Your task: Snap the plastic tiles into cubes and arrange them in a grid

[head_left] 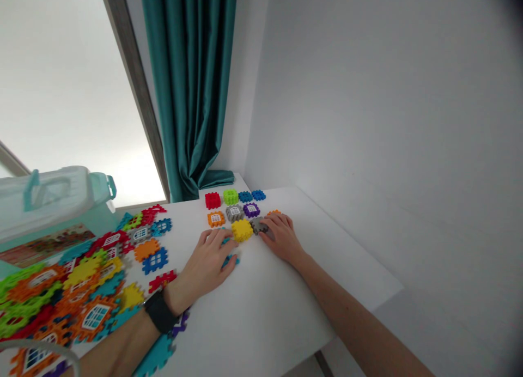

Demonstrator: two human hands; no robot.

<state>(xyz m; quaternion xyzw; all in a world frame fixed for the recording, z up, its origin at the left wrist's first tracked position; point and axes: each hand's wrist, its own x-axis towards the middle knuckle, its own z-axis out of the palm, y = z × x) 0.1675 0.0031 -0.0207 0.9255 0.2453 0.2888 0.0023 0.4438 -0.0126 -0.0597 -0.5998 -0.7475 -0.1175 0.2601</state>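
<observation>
My right hand (281, 234) has its thumb and fingers around a grey notched building tile (258, 225). Just left of that tile lies a yellow stack of tiles (242, 230); I cannot tell whether they touch. My left hand (211, 260) rests on the table with fingers apart, over a blue tile (229, 260) that it partly hides. Its fingertips are close to the yellow stack. Beyond my right fingers an orange tile (273, 212) peeks out. Behind the yellow stack are a grey window tile stack (234, 213), a purple window tile (251, 210) and an orange window tile (216, 219).
Farther back stand red (212, 200), green (230, 196) and blue (259, 195) tiles. A mixed heap of tiles (87, 271) covers the left of the white table (253, 322). Behind it is a lidded plastic box (53, 202). A green curtain (192, 93) and a wall border the table.
</observation>
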